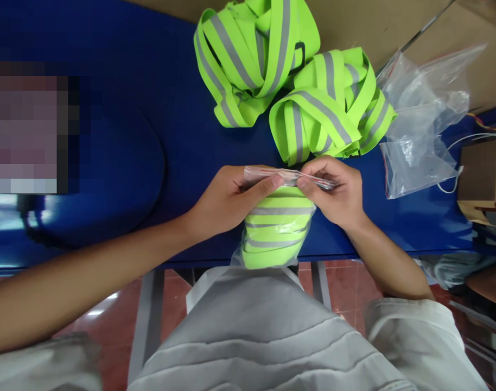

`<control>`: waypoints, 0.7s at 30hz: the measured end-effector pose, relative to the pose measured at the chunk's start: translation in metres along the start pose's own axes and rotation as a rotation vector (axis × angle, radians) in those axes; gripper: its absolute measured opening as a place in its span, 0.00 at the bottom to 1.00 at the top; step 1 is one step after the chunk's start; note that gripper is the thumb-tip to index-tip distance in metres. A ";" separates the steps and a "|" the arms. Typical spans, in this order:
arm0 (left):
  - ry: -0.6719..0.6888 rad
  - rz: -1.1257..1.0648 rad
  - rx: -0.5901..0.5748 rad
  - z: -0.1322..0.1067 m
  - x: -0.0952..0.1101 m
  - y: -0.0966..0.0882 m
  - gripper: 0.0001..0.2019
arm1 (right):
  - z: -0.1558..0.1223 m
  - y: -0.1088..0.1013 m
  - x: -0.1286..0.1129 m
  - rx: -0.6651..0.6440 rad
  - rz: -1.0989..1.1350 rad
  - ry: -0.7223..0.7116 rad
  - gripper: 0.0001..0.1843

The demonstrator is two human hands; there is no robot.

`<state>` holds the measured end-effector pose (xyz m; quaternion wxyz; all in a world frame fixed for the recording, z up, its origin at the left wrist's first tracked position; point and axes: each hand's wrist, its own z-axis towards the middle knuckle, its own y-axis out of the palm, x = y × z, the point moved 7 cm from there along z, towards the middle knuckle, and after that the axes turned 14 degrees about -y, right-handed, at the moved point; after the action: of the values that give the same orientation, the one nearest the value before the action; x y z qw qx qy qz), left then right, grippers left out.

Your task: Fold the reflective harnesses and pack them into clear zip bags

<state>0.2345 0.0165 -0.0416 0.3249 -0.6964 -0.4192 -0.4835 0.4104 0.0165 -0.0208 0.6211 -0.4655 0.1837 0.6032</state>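
Observation:
A clear zip bag (280, 228) holds a folded bundle of neon-yellow reflective strap (272, 250) with grey stripes. It lies at the table's near edge, its top edge toward the far side. My left hand (240, 195) pinches the bag's top edge between thumb and fingers, left of the middle. On the right of the same edge, my right hand (333, 187) grips it with thumb and curled fingers. The two thumbs are close together along the red-lined seal. Just beyond my hands lie two loose bundles of the same strap, a right one (333, 108) and a left one (256, 60).
Clear plastic bags (423, 125) lie on the blue table (118, 141) at the right. Behind stands a cardboard surface (419, 27). An open cardboard box (479, 174) and thin cables are at the far right. A blurred-out patch covers the left side. Part of another person shows at the lower right.

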 end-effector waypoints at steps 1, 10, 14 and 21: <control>0.002 -0.008 0.021 0.000 0.000 -0.002 0.18 | 0.000 -0.001 0.000 0.001 -0.001 0.005 0.07; 0.054 -0.007 0.129 -0.001 -0.003 -0.010 0.11 | 0.000 0.001 0.010 -0.072 0.057 0.172 0.07; 0.035 -0.030 0.109 0.001 -0.003 -0.011 0.10 | -0.001 0.000 0.011 -0.059 0.054 0.175 0.08; 0.058 0.076 0.163 0.000 0.000 -0.015 0.10 | -0.002 0.002 0.016 -0.048 0.068 0.179 0.13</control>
<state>0.2204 0.0228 -0.0408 0.4110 -0.6686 -0.4207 -0.4550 0.4127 0.0241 -0.0350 0.5701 -0.5258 0.2397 0.5840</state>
